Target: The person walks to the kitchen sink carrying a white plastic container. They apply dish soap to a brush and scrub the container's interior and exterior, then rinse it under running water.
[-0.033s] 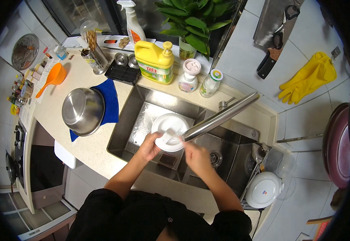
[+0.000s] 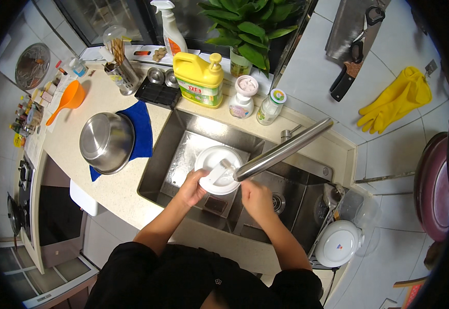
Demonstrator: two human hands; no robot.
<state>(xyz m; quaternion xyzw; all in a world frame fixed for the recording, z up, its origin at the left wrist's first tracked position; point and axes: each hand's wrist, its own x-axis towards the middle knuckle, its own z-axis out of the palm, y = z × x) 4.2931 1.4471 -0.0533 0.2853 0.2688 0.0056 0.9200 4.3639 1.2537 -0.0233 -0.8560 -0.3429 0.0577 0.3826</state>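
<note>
Over the sink (image 2: 152,180), my left hand (image 2: 191,188) grips the left rim of a round white dish (image 2: 217,154), its thumb on top. A pale, partly see-through piece (image 2: 218,172) lies across the middle of the dish; its kind is unclear. The steel faucet spout (image 2: 281,151) reaches in from the right, its end just beside this piece. My right hand (image 2: 258,200) is closed just right of the dish, below the spout's end. What its fingers hold, if anything, is hidden.
An upturned steel pot (image 2: 106,142) rests on a blue cloth (image 2: 142,131) at left. Behind the sink stand a yellow jug (image 2: 199,85), a pump bottle (image 2: 242,100) and a glass jar (image 2: 271,108). A white bowl (image 2: 338,243) sits at right, below hanging yellow gloves (image 2: 397,100).
My right hand has shifted slightly to the right, away from the dish. The pale piece, blurred before, now shows more sharply. My left hand keeps its hold.
</note>
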